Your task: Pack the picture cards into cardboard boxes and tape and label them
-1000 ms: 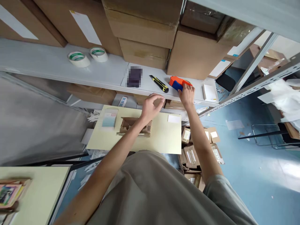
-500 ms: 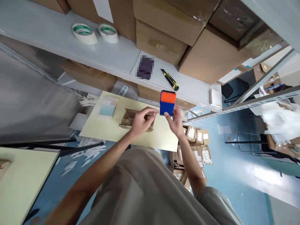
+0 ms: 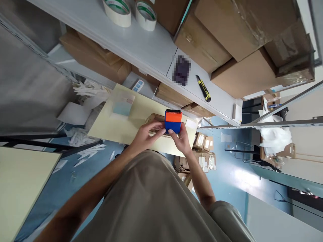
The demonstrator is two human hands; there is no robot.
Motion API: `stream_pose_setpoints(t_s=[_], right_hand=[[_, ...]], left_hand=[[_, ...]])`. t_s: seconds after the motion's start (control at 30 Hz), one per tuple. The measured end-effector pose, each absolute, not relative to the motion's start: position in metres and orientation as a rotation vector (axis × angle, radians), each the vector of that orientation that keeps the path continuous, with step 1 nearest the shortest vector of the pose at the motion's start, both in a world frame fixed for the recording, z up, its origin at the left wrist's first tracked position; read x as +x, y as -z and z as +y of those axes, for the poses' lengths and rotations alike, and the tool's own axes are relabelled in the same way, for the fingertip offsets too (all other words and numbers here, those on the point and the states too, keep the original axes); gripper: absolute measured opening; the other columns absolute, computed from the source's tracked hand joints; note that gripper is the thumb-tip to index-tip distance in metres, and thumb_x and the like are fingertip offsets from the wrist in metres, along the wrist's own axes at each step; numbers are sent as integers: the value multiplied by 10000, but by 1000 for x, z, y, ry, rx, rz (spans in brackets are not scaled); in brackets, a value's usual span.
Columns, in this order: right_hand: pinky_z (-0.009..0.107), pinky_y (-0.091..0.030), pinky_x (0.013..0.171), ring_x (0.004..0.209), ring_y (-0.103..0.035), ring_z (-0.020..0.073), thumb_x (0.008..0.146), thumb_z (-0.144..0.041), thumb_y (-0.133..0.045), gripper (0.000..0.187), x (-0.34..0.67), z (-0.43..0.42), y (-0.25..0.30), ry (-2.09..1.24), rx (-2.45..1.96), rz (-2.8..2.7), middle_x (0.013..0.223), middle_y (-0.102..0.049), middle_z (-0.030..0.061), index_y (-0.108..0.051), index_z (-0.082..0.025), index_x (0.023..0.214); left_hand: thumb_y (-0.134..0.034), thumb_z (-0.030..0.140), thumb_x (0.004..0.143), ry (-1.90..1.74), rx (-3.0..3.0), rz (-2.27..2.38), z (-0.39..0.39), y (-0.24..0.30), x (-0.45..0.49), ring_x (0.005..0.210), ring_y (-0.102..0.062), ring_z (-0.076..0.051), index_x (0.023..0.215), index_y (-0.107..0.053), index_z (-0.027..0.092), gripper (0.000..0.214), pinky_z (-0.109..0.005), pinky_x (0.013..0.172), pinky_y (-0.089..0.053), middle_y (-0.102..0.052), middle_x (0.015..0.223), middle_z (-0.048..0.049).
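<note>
My right hand (image 3: 182, 139) grips a small flat block (image 3: 173, 121), with its thumb on the front and its fingers behind the right side. The block is blue below and orange above, with a black comb-like strip along its top edge. My left hand (image 3: 148, 134) has its thumb and fingertips closed in at the block's lower left edge. Behind the hands, an open cardboard box (image 3: 153, 117) stands on the pale yellow table (image 3: 108, 122), mostly hidden by them. A clear plastic pack with a pale blue part (image 3: 122, 107) lies at the table's left.
Above the table runs a grey shelf (image 3: 148, 50) bearing two tape rolls (image 3: 145, 16), a yellow and black utility knife (image 3: 203, 88), a blurred dark item (image 3: 181, 70) and large cardboard boxes (image 3: 202, 43). Small cartons (image 3: 205, 158) are piled on the floor at the right.
The block has come down and left, in front of the cardboard box. My left hand has moved from over the box to the block's left edge. The view has shifted.
</note>
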State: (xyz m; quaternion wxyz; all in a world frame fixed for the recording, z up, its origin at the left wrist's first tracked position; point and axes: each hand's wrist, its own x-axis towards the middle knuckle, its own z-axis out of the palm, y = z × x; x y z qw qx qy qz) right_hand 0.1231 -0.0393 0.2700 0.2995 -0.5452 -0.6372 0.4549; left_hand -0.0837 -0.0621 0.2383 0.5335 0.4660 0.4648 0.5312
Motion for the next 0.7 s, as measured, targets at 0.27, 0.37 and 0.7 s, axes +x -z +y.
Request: stream_pose_setpoints(t_s=[0.27, 0.37, 0.7], right_hand=[[416, -608, 854, 938, -716, 256, 965, -771, -791, 578, 105, -38, -313, -1390, -1562, -2003, 1100, -760, 64, -596, -277, 1193], [400, -588, 806, 895, -693, 248, 959, -698, -821, 528, 99, -38, -327, -1392, -1622, -2115, 1069, -752, 59, -612, -270, 1185], [348, -484, 713, 800, -654, 218, 973, -667, -746, 452, 79, -28, -352, -1356, -1882, -2322, 957, -743, 30, -643, -251, 1118]], left_hand=[[-851, 843, 855, -1119, 870, 890, -22, -221, -165, 914, -791, -317, 1057, -897, 209, 666, -442, 816, -673, -844, 998, -133], [-962, 747, 794, -1041, 872, 840, -15, -224, -176, 936, -803, -334, 1017, -900, 223, 573, -448, 808, -679, -845, 974, -118], [-992, 726, 745, -1030, 808, 790, -22, -187, -172, 814, -773, -268, 899, -865, 225, 539, -378, 695, -651, -824, 866, -81]])
